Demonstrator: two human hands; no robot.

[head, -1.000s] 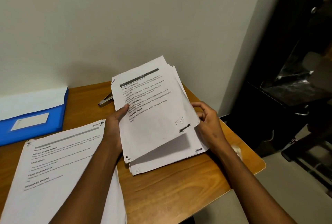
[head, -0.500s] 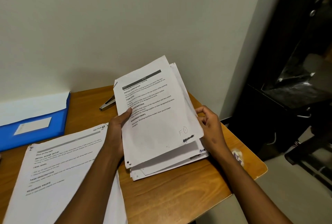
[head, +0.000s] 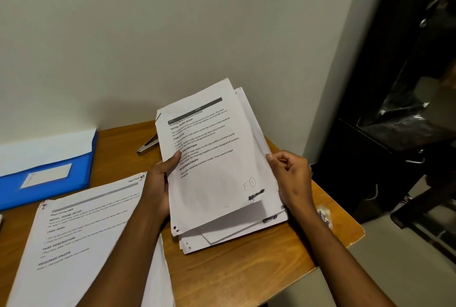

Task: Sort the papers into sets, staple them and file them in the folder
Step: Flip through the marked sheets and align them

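A stack of printed papers is held tilted above the wooden table, its lower edge near the tabletop. My left hand grips the stack's left edge, thumb on the top sheet. My right hand pinches the right edge of the sheets, and the top sheet's lower right corner is lifted off those beneath. A second set of papers lies flat at the left front. The blue folder lies open at the far left against the wall. A metal stapler peeks out behind the held stack.
A pale wall runs right behind the table. A small crumpled wrapper lies near the table's right edge. Beyond that edge stands dark furniture on a grey floor.
The held stack has risen slightly and tilted more upright. My right hand has shifted along the right edge, and the top sheet's lower corner has parted from the sheets below.
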